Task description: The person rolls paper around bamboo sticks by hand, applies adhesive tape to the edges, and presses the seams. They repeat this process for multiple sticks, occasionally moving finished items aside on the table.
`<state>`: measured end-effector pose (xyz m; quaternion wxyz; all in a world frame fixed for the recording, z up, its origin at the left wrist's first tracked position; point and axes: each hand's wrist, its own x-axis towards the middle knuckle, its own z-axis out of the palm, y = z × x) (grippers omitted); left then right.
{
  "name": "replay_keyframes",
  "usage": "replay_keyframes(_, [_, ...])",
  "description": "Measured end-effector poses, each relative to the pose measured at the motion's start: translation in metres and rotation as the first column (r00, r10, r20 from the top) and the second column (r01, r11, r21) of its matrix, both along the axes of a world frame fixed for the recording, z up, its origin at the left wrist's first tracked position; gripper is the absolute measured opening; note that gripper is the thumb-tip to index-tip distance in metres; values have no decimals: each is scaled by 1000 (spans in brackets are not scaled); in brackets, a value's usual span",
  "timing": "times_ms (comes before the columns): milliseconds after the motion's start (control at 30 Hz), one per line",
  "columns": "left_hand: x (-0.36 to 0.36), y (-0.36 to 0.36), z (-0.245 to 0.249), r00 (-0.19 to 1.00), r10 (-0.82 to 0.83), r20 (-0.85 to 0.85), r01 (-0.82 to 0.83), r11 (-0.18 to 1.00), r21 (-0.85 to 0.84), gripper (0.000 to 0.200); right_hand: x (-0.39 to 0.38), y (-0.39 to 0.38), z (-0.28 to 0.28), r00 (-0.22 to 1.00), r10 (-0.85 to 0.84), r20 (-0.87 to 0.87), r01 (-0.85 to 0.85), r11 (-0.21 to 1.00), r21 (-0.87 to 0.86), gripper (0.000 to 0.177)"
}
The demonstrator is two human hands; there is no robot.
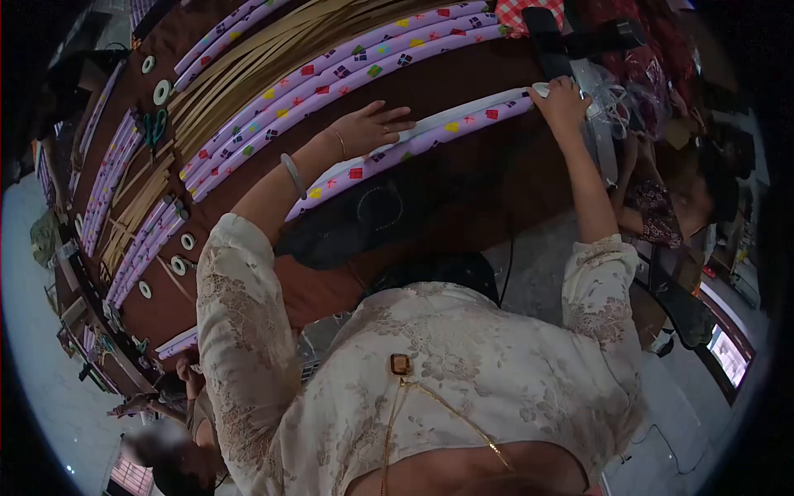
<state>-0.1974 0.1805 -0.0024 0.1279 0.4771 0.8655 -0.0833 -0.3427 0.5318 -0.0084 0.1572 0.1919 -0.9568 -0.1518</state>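
Observation:
A lilac gift-wrap roll (451, 126) with coloured gift prints lies across the table in front of me, its pale inner side showing along the far edge. My left hand (368, 132) rests on it with the fingers stretched out and spread. At the roll's right end, my right hand (562, 106) has its thumb and fingers curled around a small white roll of tape (541, 88), partly hidden by the fingers. A dark cloth or bag (356, 219) lies just below the wrap roll.
More printed wrap rolls (331, 83) and brown paper strips (240, 74) lie beyond on the brown table (463, 78). Teal scissors (154, 132) and several tape rolls (161, 92) sit at left. A dark tape dispenser-like object (579, 41) stands right. Other people (662, 194) sit nearby.

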Motion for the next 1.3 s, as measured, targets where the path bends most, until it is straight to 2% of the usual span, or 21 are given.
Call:
replay_keyframes(233, [0,2,-4,1000,3,-8,-3,1000,16,19,-3,-1,-3,1000,-2,-13,2,1000,24,48])
replay_keyframes(333, [1,4,-2,1000,-3,-3,3,999,-42,22,-2,-7,3,998,-53,26,52,997,49,48])
replay_keyframes(500, [9,8,-13,985,-54,-163,37,993,-109,31,-5,-10,2,997,-61,45,58,996,68,46])
replay_keyframes(633, [8,8,-11,993,-28,-111,19,996,-83,32,-5,-12,6,994,-81,68,76,995,68,43])
replay_keyframes(700, [9,9,-9,995,-25,-93,12,991,-137,33,-5,-12,6,993,-86,79,81,995,59,44])
replay_keyframes(800, [8,9,-7,997,-22,-78,12,992,-129,33,-4,-13,6,992,-97,82,91,993,78,45])
replay_keyframes(1033, [8,9,-8,994,-28,-108,15,993,-116,31,-5,-17,7,991,-112,79,103,989,102,44])
replay_keyframes(1100, [8,9,-8,999,-10,-37,6,994,-110,31,-4,-21,10,987,-126,101,115,988,107,43])
replay_keyframes(1300, [7,9,-9,998,-16,-55,10,995,-102,32,-6,-30,13,976,-161,150,140,980,139,40])
